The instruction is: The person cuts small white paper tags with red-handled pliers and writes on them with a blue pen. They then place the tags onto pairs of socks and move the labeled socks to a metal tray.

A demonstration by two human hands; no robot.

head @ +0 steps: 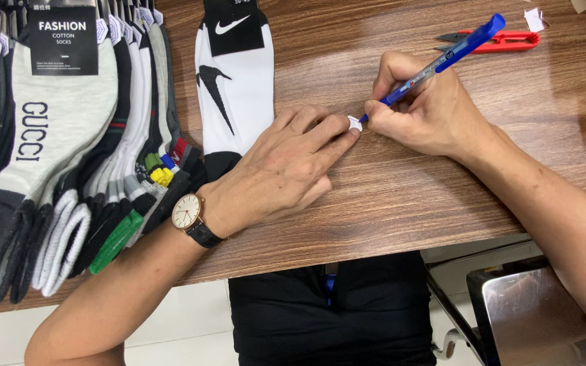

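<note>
1. You are at a wooden table [401, 196] with a dark brown grain. Its near edge runs across the lower part of the view, with a pale floor and a shiny metal stool [530, 315] below it on your right.
2. Your left hand [286, 166] lies flat on the table, palm down and fingers stretched out. Its fingertips [348, 132] press on a small white paper tag [355, 123], pinning it to the wood.
3. A wristwatch [188, 213] with a pale round face and a black strap sits on your left wrist.
4. Your right hand [422, 112] is closed around a blue pen [442, 61] in a writing grip. The pen tip touches the white tag, and the capped end points up and away to the right.
5. The tag lies between your two hands, near the middle of the table, just right of a white and black sock [233, 81].
6. That sock lies flat, its cuff at the far edge and its dark toe touching your left hand's knuckle side.
7. On the left, a row of overlapping socks [69, 149] in grey, black and white fans out, with a black card label on top.
8. At the far right, red snips [503, 41] lie on the wood, well apart from your hands, with a white paper scrap [534, 19] just beyond.
</note>
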